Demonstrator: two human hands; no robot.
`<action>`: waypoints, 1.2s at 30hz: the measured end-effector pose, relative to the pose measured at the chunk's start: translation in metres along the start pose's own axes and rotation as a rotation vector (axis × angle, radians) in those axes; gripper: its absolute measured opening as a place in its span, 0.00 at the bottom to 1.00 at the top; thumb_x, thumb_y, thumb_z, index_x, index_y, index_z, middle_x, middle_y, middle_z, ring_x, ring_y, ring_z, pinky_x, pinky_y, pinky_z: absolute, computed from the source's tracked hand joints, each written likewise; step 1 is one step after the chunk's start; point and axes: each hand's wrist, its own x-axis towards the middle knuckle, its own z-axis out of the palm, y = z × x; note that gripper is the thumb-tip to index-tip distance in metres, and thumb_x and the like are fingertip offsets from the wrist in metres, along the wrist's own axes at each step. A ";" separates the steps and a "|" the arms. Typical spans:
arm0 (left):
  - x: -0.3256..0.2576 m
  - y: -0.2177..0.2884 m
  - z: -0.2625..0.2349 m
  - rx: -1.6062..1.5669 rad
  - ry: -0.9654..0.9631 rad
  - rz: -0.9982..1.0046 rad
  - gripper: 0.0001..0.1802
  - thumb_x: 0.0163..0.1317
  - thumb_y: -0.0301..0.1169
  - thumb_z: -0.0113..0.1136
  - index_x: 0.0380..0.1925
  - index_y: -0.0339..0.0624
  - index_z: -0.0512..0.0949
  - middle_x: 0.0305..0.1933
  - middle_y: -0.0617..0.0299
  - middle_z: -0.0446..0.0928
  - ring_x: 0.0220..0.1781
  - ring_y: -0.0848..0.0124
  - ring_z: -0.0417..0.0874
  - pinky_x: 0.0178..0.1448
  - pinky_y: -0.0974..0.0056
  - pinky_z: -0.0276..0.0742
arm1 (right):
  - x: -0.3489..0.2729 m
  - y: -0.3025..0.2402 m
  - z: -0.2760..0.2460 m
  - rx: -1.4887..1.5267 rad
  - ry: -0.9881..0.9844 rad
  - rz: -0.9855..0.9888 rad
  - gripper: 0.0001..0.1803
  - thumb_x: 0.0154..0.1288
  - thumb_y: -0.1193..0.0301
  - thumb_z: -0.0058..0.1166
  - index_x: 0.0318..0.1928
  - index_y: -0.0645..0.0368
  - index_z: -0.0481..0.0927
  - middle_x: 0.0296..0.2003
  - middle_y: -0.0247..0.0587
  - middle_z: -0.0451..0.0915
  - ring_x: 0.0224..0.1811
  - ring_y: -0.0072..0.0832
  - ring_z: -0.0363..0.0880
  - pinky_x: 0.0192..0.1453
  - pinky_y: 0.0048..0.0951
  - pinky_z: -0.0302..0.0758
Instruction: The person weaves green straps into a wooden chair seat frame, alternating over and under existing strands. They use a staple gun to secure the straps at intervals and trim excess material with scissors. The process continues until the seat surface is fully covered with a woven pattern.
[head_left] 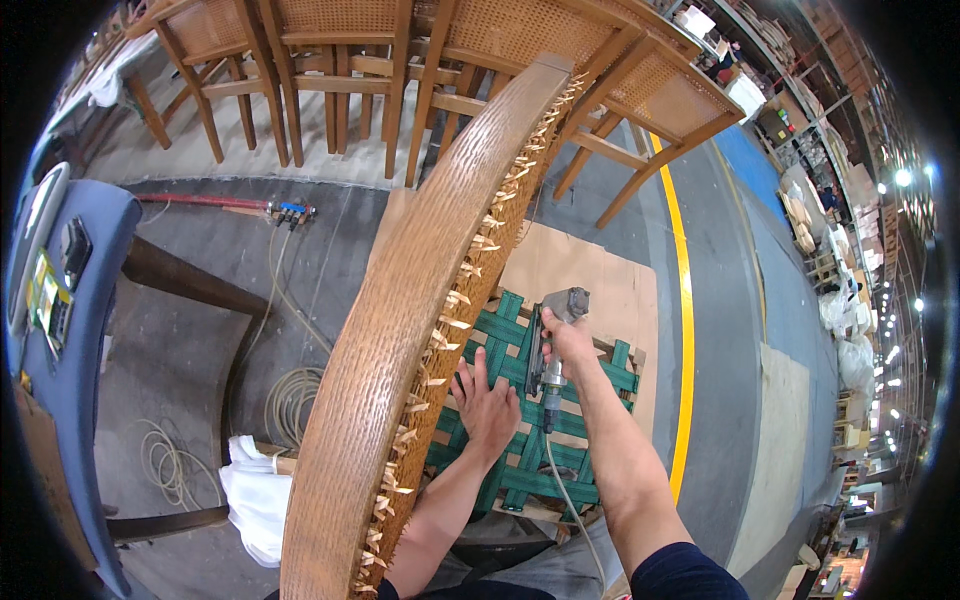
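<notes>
A long, curved brown wooden rail (390,300) rises across the middle, with cut cane ends (440,341) sticking out along its right edge. Beyond it lies a seat frame woven with green webbing straps (525,482). My left hand (489,415) reaches behind the rail, fingers stretched and spread over the webbing. A small dark thing shows by its fingertips, too hidden to name. My right hand (570,345) is wrapped round an air stapler (566,303), held over the webbing close to the rail. From its metal fitting a thin air hose (566,480) runs down towards me.
Wooden chairs with cane seats (520,32) stand at the back. At left are a blue padded seat (85,240) carrying small items, a white cloth (252,500), coiled hoses (293,405) and a red pipe (210,200). A yellow floor line (685,350) runs along the right.
</notes>
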 end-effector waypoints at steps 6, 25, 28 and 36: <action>0.003 0.002 -0.005 -0.017 0.001 -0.009 0.10 0.64 0.37 0.62 0.34 0.43 0.85 0.82 0.46 0.51 0.84 0.36 0.40 0.82 0.33 0.30 | 0.005 0.007 -0.005 0.037 0.023 -0.006 0.15 0.73 0.56 0.61 0.44 0.54 0.77 0.28 0.32 0.75 0.17 0.22 0.70 0.18 0.29 0.71; -0.026 -0.003 -0.022 -0.327 0.118 -0.100 0.10 0.66 0.30 0.61 0.46 0.44 0.80 0.65 0.47 0.73 0.70 0.44 0.69 0.74 0.40 0.61 | -0.109 0.034 -0.138 0.236 0.199 -0.038 0.29 0.70 0.51 0.63 0.58 0.59 0.73 0.48 0.44 0.77 0.23 0.28 0.80 0.22 0.32 0.80; -0.082 0.006 -0.031 -0.629 -0.090 -0.329 0.07 0.70 0.29 0.61 0.45 0.41 0.78 0.37 0.57 0.80 0.41 0.63 0.83 0.47 0.56 0.79 | -0.191 0.072 -0.229 0.315 0.406 -0.006 0.25 0.70 0.54 0.65 0.55 0.58 0.75 0.38 0.39 0.80 0.23 0.27 0.79 0.21 0.29 0.78; -0.158 -0.058 -0.046 -0.952 -0.649 -1.366 0.46 0.57 0.60 0.72 0.68 0.50 0.64 0.63 0.54 0.68 0.63 0.53 0.67 0.74 0.40 0.60 | -0.325 0.227 -0.340 0.668 0.772 0.136 0.24 0.68 0.54 0.67 0.54 0.56 0.75 0.35 0.38 0.79 0.24 0.26 0.78 0.25 0.32 0.79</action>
